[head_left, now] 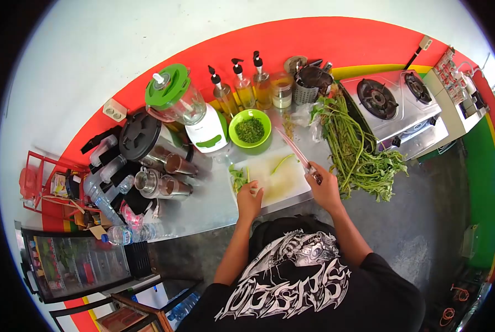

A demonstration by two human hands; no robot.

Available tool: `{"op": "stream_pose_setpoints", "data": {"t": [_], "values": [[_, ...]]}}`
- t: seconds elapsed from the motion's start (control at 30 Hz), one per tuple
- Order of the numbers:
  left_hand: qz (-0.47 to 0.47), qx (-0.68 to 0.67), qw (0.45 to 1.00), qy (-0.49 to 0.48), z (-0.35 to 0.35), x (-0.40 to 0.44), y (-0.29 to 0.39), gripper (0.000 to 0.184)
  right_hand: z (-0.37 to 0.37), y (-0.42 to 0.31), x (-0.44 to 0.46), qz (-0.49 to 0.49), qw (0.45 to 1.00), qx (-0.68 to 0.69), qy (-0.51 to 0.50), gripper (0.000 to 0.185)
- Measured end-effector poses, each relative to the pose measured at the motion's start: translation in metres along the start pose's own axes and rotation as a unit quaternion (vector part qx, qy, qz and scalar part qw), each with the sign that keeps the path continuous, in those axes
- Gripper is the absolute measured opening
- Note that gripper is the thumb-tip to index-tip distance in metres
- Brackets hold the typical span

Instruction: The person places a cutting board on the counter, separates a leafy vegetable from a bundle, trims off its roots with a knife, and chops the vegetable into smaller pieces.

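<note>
On a white cutting board (283, 185) lies a small leafy green sprig (238, 178) at the left edge. My left hand (249, 201) rests over the board's left side, fingers curled down on the sprig's stem; the fingertips are partly hidden. My right hand (323, 186) is closed round the handle of a knife (295, 148), its blade slanting up and left above the board's right edge. Between the hands, a cut green stem (281, 164) lies apart on the board. Just behind stands a green bowl (265, 137) of chopped greens (249, 130).
A large bunch of leafy stalks (347, 146) lies right of the board, beside a two-burner stove (394, 105). Behind are a blender (203, 124), several pump bottles (243, 86) and a utensil holder (308, 91). Metal shakers (170, 186) and a water bottle (127, 234) stand left.
</note>
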State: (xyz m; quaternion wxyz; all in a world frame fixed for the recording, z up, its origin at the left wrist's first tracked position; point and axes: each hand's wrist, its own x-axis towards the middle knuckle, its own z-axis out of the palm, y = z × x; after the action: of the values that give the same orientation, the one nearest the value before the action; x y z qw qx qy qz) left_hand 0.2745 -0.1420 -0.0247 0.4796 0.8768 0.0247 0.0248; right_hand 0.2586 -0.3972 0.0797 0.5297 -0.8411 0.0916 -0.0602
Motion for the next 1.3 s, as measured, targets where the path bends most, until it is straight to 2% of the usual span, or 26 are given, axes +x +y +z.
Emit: {"op": "stream_pose_setpoints", "data": {"t": [0.13,0.2,0.33,0.4,0.53,0.73,0.93,1.07,1.13,1.27,1.3], "values": [[0.023,-0.015,0.998,-0.061,0.032,0.026,0.012,0.032,-0.012,0.002,-0.009,0.016,0.999,0.014,0.03,0.037],[0.037,-0.045,0.996,-0.061,0.053,0.041,0.003,0.028,-0.019,-0.001,-0.015,0.016,0.999,0.012,0.034,0.038],[0.061,0.031,0.997,-0.031,0.075,0.062,0.002,0.025,-0.026,-0.011,-0.028,0.012,0.999,0.016,0.033,0.038],[0.024,0.091,0.994,-0.061,0.079,0.07,0.005,0.026,-0.027,-0.011,-0.033,0.014,0.999,0.028,0.028,0.038],[-0.017,0.126,0.989,-0.069,0.085,0.074,0.01,0.026,-0.032,-0.013,-0.041,0.011,0.999,0.029,0.021,0.038],[-0.047,0.096,0.991,-0.084,0.086,0.07,0.004,0.014,-0.033,-0.009,-0.041,0.03,0.999,0.033,0.009,0.042],[-0.027,0.101,0.993,-0.057,0.081,0.054,-0.004,0.012,-0.021,-0.003,-0.033,-0.002,0.999,0.036,-0.009,0.041],[0.008,0.081,0.997,-0.011,0.075,0.053,-0.008,0.016,-0.01,-0.016,-0.033,0.0,0.997,0.04,-0.066,0.041],[0.009,0.065,0.997,-0.028,0.067,0.053,-0.005,0.019,-0.006,-0.02,-0.036,-0.003,0.995,0.047,-0.093,0.041],[0.081,0.101,0.991,-0.039,0.071,0.054,-0.022,0.017,-0.002,-0.014,-0.038,-0.025,0.993,0.044,-0.108,0.04],[0.055,0.112,0.991,-0.057,0.072,0.053,-0.02,0.013,-0.004,-0.016,-0.037,-0.023,0.993,0.042,-0.111,0.04]]}}
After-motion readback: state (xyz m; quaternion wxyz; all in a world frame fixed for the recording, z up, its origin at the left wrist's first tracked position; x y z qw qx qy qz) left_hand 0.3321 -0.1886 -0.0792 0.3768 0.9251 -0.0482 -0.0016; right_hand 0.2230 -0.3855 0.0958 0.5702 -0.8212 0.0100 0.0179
